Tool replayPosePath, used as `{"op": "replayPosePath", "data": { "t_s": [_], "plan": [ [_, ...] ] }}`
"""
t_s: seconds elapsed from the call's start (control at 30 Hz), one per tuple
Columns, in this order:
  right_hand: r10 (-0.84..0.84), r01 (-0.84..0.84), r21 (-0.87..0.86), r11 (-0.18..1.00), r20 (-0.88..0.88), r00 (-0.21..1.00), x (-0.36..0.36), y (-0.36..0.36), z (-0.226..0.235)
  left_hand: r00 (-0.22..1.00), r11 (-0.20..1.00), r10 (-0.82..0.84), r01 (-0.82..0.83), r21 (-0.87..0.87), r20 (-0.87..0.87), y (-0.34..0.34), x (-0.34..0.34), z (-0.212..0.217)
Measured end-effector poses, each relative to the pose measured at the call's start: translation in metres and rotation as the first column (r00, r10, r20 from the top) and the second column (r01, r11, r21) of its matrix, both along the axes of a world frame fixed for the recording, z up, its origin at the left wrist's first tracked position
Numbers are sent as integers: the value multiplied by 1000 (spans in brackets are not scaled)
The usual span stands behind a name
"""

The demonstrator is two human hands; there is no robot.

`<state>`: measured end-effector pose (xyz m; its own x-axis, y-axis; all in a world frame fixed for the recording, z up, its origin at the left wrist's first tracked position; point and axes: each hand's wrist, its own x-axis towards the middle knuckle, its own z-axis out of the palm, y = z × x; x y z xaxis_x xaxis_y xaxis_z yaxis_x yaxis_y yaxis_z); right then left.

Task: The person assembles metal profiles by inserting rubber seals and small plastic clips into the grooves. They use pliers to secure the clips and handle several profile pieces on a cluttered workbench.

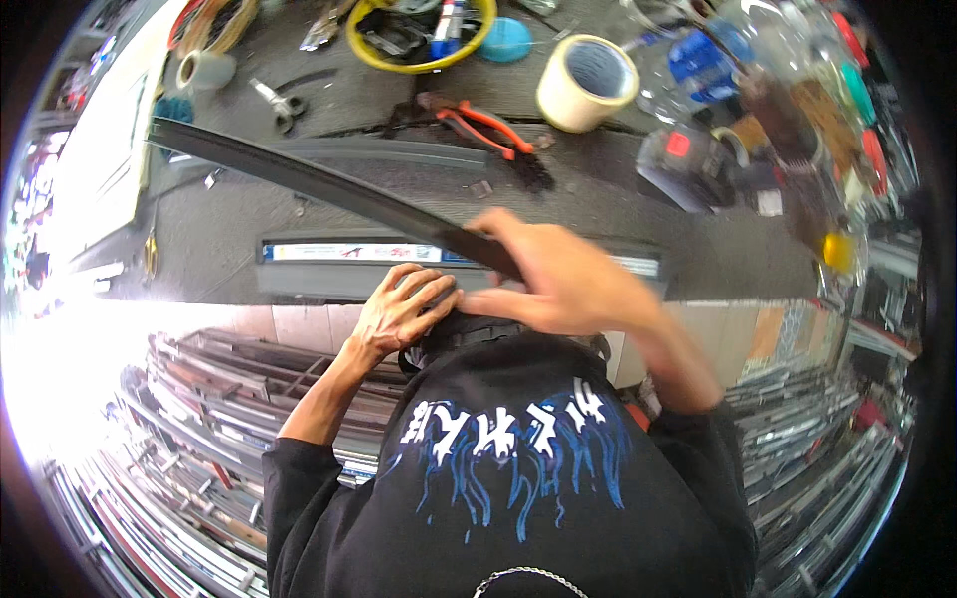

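Note:
My right hand (573, 274), slightly smeared by motion, is closed round the near end of a long dark grey profile (329, 189). This profile slants up to the left above the bench. Fingers apart, my left hand (399, 311) rests at the bench's near edge, touching a flat grey strip (319, 280). Behind that strip lies a dark bar with a printed white and blue label (309, 252), partly covered by both hands. Another grey profile (389, 151) lies farther back, beneath the slanting one.
Orange-handled pliers (488, 128), scissors (279, 105) and a cream tape roll (588, 83) lie on the dark bench (214, 234). A yellow basin (424, 66) holds small items at the back. Bottles and a dark battery-like block (686, 167) crowd the right. Metal lengths (229, 399) are stacked below.

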<state>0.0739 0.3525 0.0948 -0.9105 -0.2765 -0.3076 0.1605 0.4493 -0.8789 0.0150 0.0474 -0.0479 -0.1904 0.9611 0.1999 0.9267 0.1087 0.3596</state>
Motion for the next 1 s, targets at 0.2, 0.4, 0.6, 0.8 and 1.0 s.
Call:
{"op": "replayPosePath", "data": {
  "t_s": [0.2, 0.4, 0.6, 0.8, 1.0],
  "plan": [
    [-229, 256, 112, 960, -211, 950, 39, -25, -28, 654, 957, 281, -132, -260, 702, 73, 24, -11],
    [-390, 389, 263, 883, -51, 919, 137, 34, -26, 976, 977, -204, 199, -71, -73, 146, 50, 4],
    [-637, 664, 356, 657, -209, 742, 237, 76, -68, 976, 969, -211, 216, 123, -54, 214, 87, -12],
    [-839, 827, 418, 376, -225, 495, 319, 76, -111, 956, 933, -248, 280, 225, -159, 216, 97, -10],
    [-962, 925, 337, 173, -143, 232, 368, 37, -161, 943, 917, -235, 295, 267, -237, 217, 101, -9]
  ]
}}
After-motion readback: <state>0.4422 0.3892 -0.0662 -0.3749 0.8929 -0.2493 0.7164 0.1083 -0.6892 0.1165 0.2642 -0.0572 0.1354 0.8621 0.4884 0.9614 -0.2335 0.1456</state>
